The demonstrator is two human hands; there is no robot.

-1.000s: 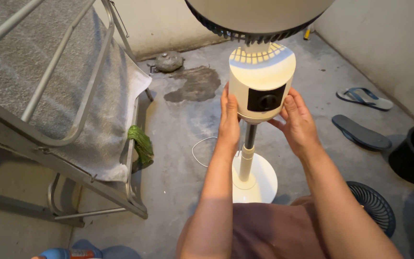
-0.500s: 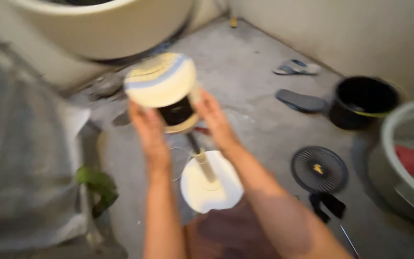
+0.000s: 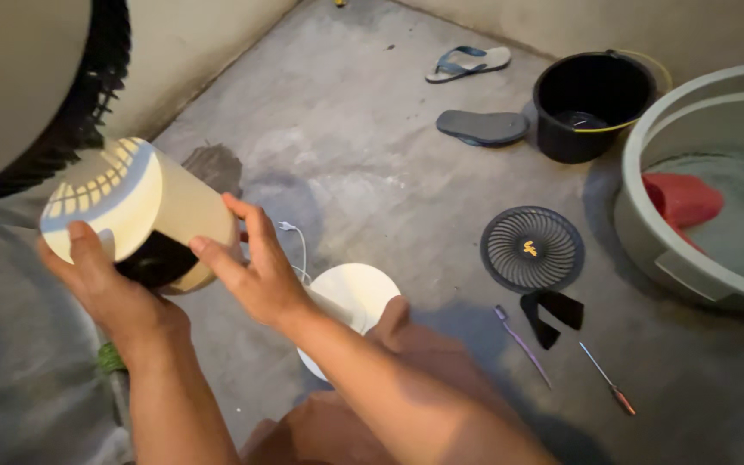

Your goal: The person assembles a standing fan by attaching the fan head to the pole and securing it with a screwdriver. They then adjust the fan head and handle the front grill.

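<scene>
Both hands on the fan motor housing (image 3: 144, 215) — a cream cylinder, tilted, near left in the scene. Left hand (image 3: 101, 284) has its grip closed round the housing from below, thumb over the vented end face. Right hand (image 3: 251, 271) lies against the housing's right side, fingers (image 3: 247, 220) spread and only partly curled; grip loose, palm contact not visible. Round white base (image 3: 359, 293) sits on the floor (image 3: 372, 146) just right of the right wrist. Fan guard (image 3: 88, 103), dark rim, fills the far left corner. On the floor to the right: black grille (image 3: 531, 248), black strap piece (image 3: 551, 312), purple tool (image 3: 523, 344), screwdriver (image 3: 609, 379). Farther off — two sandals (image 3: 480, 125), black bucket (image 3: 594, 103), grey basin (image 3: 708, 181) holding a red object (image 3: 682, 198).
</scene>
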